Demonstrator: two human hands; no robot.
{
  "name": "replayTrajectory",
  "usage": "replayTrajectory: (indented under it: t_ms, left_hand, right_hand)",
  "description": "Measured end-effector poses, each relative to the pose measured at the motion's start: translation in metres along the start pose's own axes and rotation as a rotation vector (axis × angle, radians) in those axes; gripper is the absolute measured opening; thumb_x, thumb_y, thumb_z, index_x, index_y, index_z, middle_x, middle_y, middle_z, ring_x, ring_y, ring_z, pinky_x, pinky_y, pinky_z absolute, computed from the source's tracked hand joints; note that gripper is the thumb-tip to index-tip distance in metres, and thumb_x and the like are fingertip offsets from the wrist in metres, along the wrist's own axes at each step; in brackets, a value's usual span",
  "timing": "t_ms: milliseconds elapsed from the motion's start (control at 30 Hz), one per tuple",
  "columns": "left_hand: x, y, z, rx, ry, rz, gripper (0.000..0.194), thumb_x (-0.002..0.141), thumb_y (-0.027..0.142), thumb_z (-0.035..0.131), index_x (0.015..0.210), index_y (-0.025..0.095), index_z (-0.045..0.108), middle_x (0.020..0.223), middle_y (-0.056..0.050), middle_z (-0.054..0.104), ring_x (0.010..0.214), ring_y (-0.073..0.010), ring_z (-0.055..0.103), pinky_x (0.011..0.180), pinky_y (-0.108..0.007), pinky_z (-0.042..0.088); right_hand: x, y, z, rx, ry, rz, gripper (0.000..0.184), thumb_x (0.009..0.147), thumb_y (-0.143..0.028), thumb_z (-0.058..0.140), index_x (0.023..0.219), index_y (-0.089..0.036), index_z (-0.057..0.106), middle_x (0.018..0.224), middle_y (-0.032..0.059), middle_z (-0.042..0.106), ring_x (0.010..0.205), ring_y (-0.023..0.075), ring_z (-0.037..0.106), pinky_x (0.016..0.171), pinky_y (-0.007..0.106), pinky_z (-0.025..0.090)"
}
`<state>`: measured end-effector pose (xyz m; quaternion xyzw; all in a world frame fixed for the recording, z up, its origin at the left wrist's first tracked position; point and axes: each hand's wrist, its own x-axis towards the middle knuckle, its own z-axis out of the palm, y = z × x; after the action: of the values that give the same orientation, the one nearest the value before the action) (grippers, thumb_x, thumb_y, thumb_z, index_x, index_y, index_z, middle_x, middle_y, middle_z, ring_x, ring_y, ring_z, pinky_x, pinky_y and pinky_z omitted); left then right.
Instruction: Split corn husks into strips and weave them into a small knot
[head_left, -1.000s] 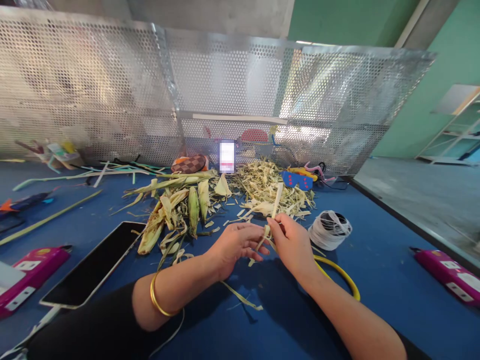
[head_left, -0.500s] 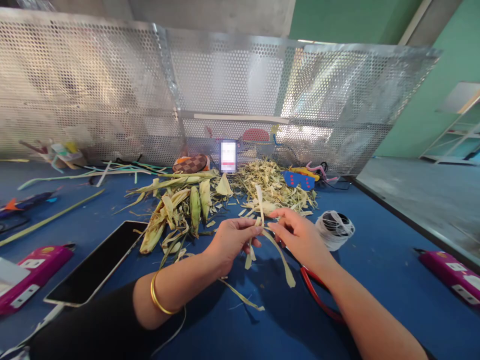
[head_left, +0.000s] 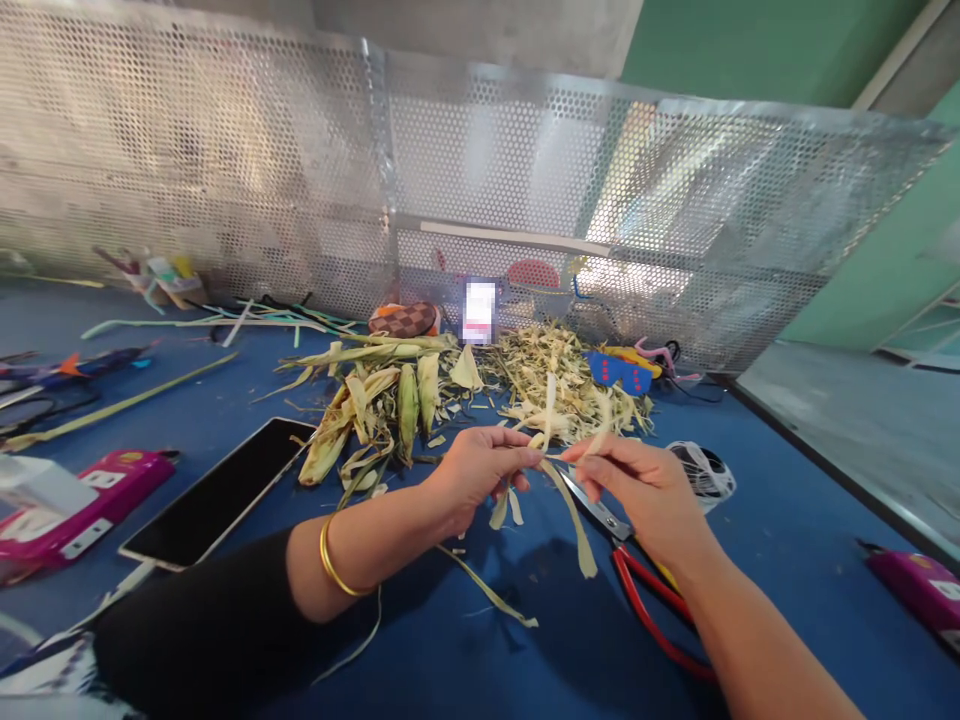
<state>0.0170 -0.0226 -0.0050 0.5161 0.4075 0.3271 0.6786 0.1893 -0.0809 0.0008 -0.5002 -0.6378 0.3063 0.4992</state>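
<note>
My left hand [head_left: 487,468] pinches several pale corn husk strips [head_left: 576,530] together between thumb and fingers. One strip stands up from the pinch and others hang below it. To its right, my right hand [head_left: 637,490] is closed on a husk strip that runs across from the left hand's bundle, its end poking up above the fingers. Scissors [head_left: 637,590] with red handles lie on the table under the right hand, their blades pointing toward the bundle. A loose husk strip [head_left: 495,595] rests on the table below the left hand.
Whole corn husks [head_left: 409,400] and a heap of husk scraps [head_left: 555,370] lie behind the hands. A white thread spool [head_left: 705,470] stands right. Left are a phone [head_left: 225,490] and a purple power strip [head_left: 112,490]. A perforated metal screen [head_left: 487,140] closes the back.
The view has turned a little left. My right hand has moved away from the left hand and now grips a strip, drawing it out rightward. More of the scissors shows.
</note>
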Motion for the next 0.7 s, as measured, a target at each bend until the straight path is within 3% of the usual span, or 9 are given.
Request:
replayTrajectory:
  t_ms: [100,167,267,367,500,700]
  left_hand:
    - [0.0001,-0.0002,0.0001,0.011,-0.004,-0.015,0.012,0.067,0.021,0.069,0.071,0.015,0.059,0.065,0.001,0.063,0.044,-0.0038,0.049,0.035,-0.016,0.023]
    - [0.0006,-0.0009,0.0002,0.024,-0.005,-0.025,0.011,0.067,0.02,0.069,0.07,0.015,0.059,0.066,0.0,0.064,0.043,-0.0036,0.049,0.035,-0.016,0.021]
    - [0.0018,-0.0025,-0.0001,0.032,-0.014,-0.018,0.012,0.066,0.022,0.069,0.07,0.015,0.06,0.066,-0.001,0.064,0.044,-0.0037,0.049,0.035,-0.016,0.02]
    - [0.0025,-0.0033,-0.0009,0.013,-0.013,-0.009,0.015,0.065,0.024,0.071,0.071,0.014,0.061,0.067,0.0,0.064,0.045,-0.0039,0.05,0.035,-0.016,0.022]
    - [0.0025,-0.0026,-0.001,-0.011,0.019,-0.009,0.015,0.065,0.024,0.072,0.073,0.014,0.062,0.06,0.002,0.059,0.044,-0.0041,0.049,0.036,-0.016,0.024]
    - [0.0031,-0.0026,0.0002,-0.069,0.027,-0.012,0.017,0.066,0.025,0.073,0.072,0.014,0.062,0.055,0.003,0.056,0.042,-0.0036,0.045,0.036,-0.016,0.024]
  right_hand:
    - [0.0009,0.0029,0.003,0.005,0.205,-0.124,0.014,0.077,-0.033,0.063,0.072,-0.021,0.068,0.079,0.0048,0.063,0.07,0.016,0.054,0.059,0.027,0.044]
    - [0.0005,0.0027,0.0056,0.09,0.256,-0.149,0.013,0.079,-0.033,0.061,0.073,-0.022,0.066,0.086,0.005,0.061,0.07,0.0156,0.052,0.059,0.027,0.043]
    - [-0.0011,-0.0006,0.0085,0.163,0.241,-0.114,0.017,0.084,-0.035,0.055,0.076,-0.022,0.062,0.076,0.0034,0.059,0.057,0.0126,0.047,0.054,0.028,0.041]
    - [-0.0022,-0.004,0.0081,0.024,0.205,-0.047,0.025,0.085,-0.04,0.052,0.074,-0.02,0.061,0.062,0.0001,0.053,0.05,0.0114,0.043,0.049,0.026,0.037]
    - [-0.0017,-0.0048,0.0063,-0.316,0.111,-0.006,0.029,0.084,-0.042,0.052,0.069,-0.019,0.063,0.062,0.0,0.053,0.053,0.0116,0.044,0.05,0.025,0.034]
    - [0.0,-0.0018,0.0076,-0.427,0.026,-0.019,0.031,0.085,-0.041,0.05,0.065,-0.019,0.06,0.065,0.0006,0.055,0.062,0.0141,0.049,0.056,0.024,0.037]
